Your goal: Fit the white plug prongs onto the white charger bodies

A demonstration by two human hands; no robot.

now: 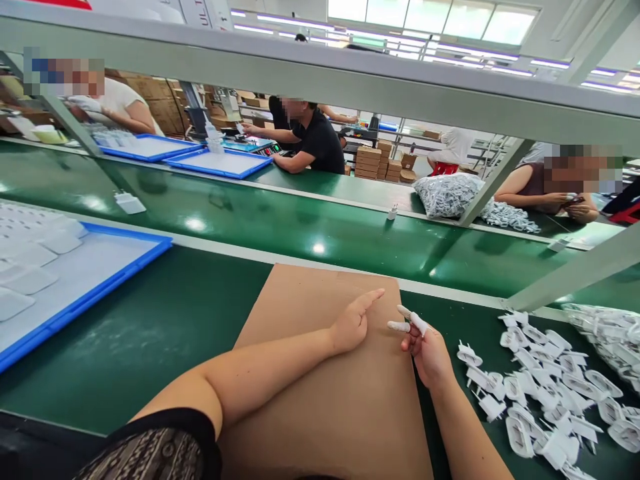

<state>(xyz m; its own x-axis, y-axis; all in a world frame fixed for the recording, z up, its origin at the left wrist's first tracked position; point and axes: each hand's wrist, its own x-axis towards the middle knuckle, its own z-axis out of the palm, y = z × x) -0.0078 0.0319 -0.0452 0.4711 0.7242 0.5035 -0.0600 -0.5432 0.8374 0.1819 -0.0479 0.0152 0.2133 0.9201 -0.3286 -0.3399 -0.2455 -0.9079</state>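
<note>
My left hand rests over a flat sheet of brown cardboard, its fingers stretched out toward the right and nothing visible in it. Just beside it, my right hand hovers at the sheet's right edge. White coverings wrap some of its fingers, which stand apart without any visible object between them. To the right of that hand lies a loose pile of white plug parts with metal pins on the green bench.
At left, a blue-rimmed tray holds rows of white pieces. A clear bag of white parts sits at far right. Beyond the bench runs a green conveyor belt carrying a few white chargers. A metal frame crosses above; several people work opposite.
</note>
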